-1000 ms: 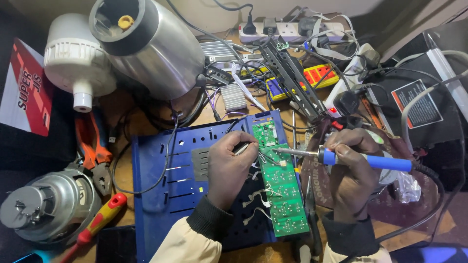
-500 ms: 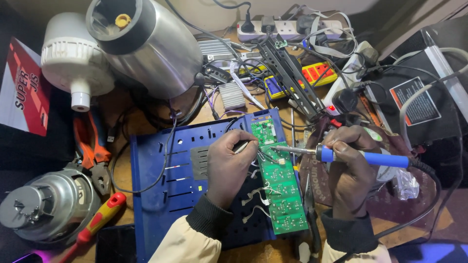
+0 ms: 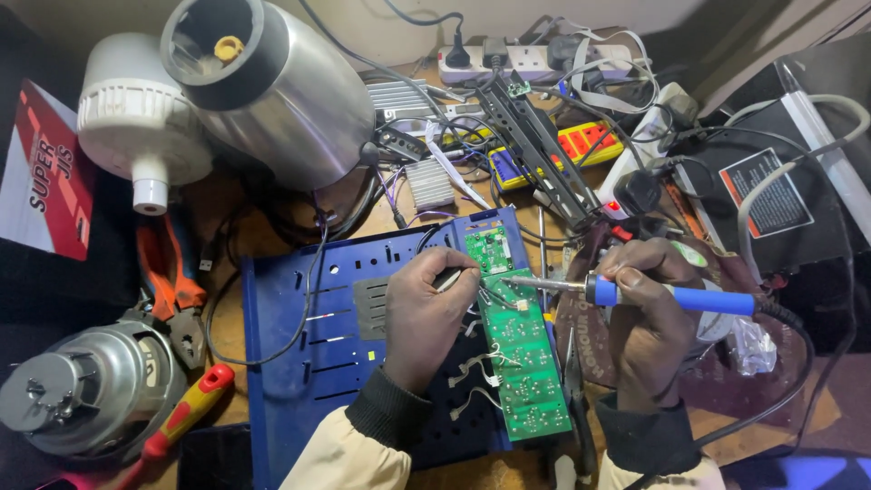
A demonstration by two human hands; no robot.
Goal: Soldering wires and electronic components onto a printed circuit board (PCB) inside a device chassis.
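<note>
A long green circuit board [image 3: 519,349] lies on a blue metal plate [image 3: 299,363] in front of me. My left hand [image 3: 425,313] rests on the plate beside the board and pinches a thin silvery wire or tool at the board's upper part. My right hand [image 3: 646,318] grips a blue-handled soldering iron [image 3: 671,296], whose metal tip points left and meets the board near the left hand's fingertips. White wires curl off the board's left edge.
A steel pot body [image 3: 272,86] and a white plastic housing [image 3: 136,118] lie at the back left. A grey motor [image 3: 77,395], orange pliers [image 3: 172,281] and a red-yellow screwdriver [image 3: 181,417] sit left. Power strips, cables and a black box [image 3: 771,195] crowd the back and right.
Both hands stay at the board; the iron tip and the left fingers shift only slightly. The view has drifted a little.
</note>
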